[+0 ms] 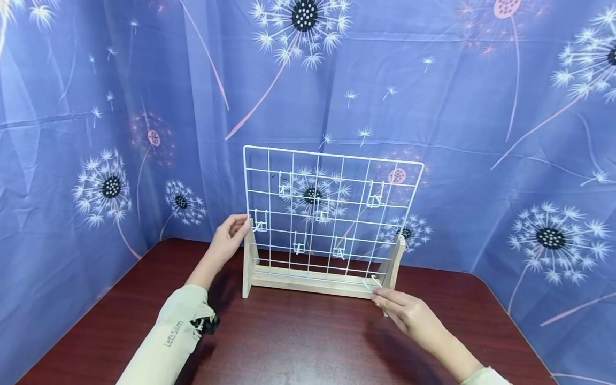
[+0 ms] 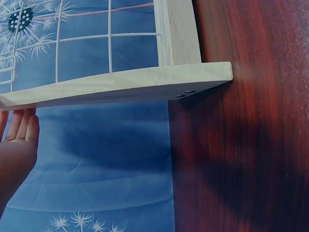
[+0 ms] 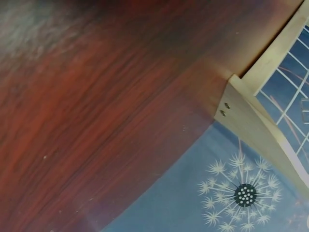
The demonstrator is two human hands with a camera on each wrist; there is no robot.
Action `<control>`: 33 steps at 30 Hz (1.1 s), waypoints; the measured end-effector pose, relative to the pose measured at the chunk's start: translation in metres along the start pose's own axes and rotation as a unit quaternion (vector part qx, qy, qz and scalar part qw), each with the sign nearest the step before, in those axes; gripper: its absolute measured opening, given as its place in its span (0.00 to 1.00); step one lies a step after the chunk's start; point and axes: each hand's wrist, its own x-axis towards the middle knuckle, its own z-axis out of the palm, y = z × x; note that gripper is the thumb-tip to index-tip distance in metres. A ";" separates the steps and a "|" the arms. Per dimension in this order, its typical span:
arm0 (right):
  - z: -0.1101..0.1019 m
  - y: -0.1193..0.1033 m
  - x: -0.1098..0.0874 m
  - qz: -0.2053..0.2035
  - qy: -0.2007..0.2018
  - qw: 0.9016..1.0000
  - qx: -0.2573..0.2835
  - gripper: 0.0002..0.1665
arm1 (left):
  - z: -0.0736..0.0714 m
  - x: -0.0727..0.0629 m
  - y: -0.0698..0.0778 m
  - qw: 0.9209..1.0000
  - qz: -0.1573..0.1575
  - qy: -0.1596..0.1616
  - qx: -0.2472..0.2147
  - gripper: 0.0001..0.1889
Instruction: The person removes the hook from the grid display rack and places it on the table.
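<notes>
The left hand [image 1: 224, 241] is loosely open, its fingers touching the outer face of the left side board [image 1: 247, 264] near the top. The right hand [image 1: 406, 314] is closed at the fingertips, pinching one white wire hook [image 1: 373, 282] before the lower right corner of the white wire grid [image 1: 334, 155]; whether this hook touches the grid cannot be told. Six more hooks [image 1: 299, 247] hang on the grid, making seven. The one grid stands upright between two wooden side boards, joined low down by one wooden rail [image 1: 308, 282]; two screws [image 3: 225, 109] show on the right board's outer face. This stand sits toward the back of the bench [image 1: 284, 342], near the far edge, where the blue dandelion curtain [image 1: 385, 120] rises. Dark red bench top reaches out to the left and right of the boards, with a broad stretch in front, between the forearms.
</notes>
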 end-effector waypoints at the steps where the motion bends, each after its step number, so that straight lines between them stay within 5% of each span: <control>1: 0.001 0.000 0.000 -0.005 -0.005 1.000 -0.002 0.26 | 0.000 0.000 0.000 1.000 0.002 0.001 0.003 0.20; 10: 0.005 0.000 -0.009 -0.043 -0.059 0.997 -0.006 0.24 | 0.000 0.001 -0.002 1.000 0.007 0.010 0.001 0.20; 16: 0.009 0.001 -0.014 -0.067 -0.079 0.995 -0.011 0.26 | -0.001 0.010 -0.022 1.000 0.005 0.010 -0.009 0.20; 23: 0.015 0.002 -0.017 -0.151 -0.112 0.979 -0.077 0.28 | -0.002 0.014 -0.035 1.000 0.017 0.013 -0.004 0.22; 33: 0.018 0.000 -0.022 -0.181 -0.139 0.968 -0.105 0.28 | -0.002 0.014 -0.039 1.000 0.016 0.017 0.008 0.21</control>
